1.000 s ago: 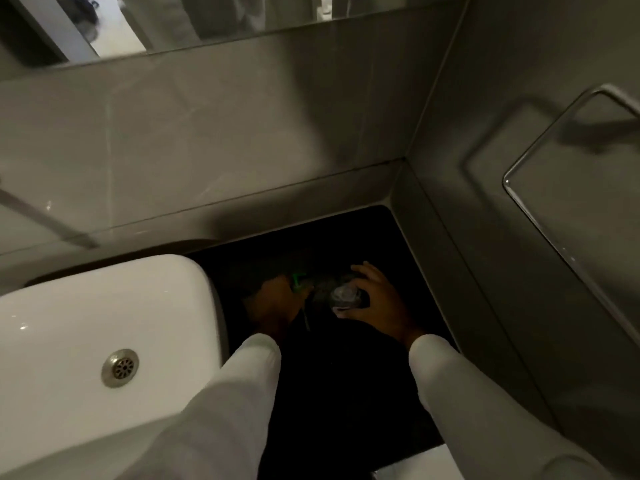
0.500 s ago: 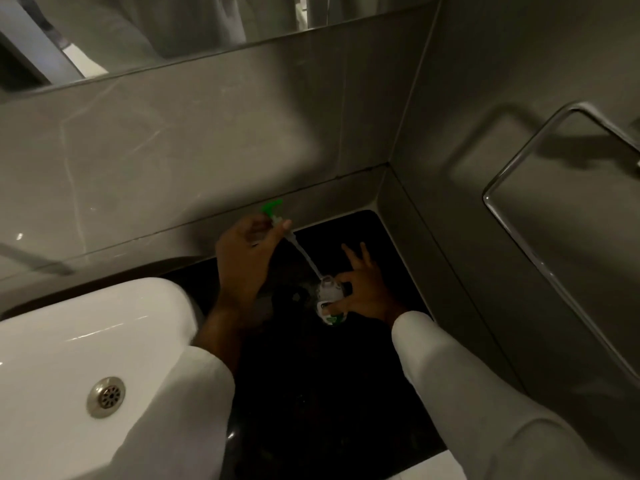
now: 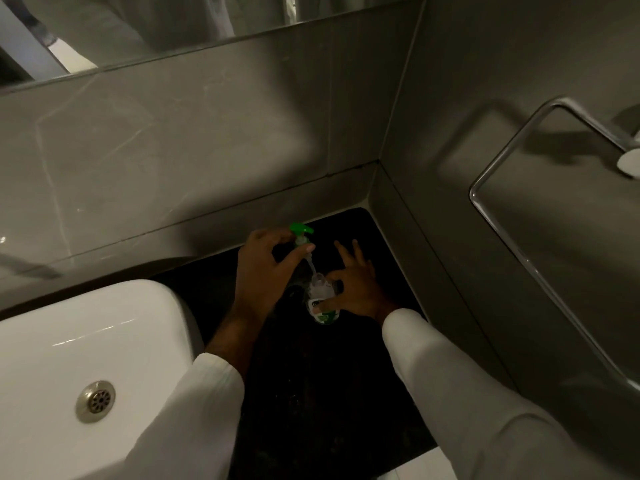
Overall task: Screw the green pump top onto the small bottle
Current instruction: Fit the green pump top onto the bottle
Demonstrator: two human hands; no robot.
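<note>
A small clear bottle [image 3: 322,303] with a green and white label stands on the black counter [image 3: 311,393] near the wall corner. My right hand [image 3: 356,289] grips it from the right with thumb and forefinger, the other fingers spread. My left hand [image 3: 266,271] pinches the green pump top [image 3: 301,233] by its collar, held above and to the left of the bottle. The pump's clear dip tube [image 3: 311,263] slants down into the bottle's mouth. The pump collar is well apart from the neck.
A white basin [image 3: 86,341] with a metal drain [image 3: 96,400] lies at the left. Grey tiled walls meet in a corner right behind the bottle. A chrome towel rail [image 3: 512,237] juts from the right wall. A mirror [image 3: 173,22] runs along the top.
Both hands were low on the counter around the bottle a second ago. My left hand has since lifted the pump top up, its tube trailing into the bottle, and has drawn closer over the neck.
</note>
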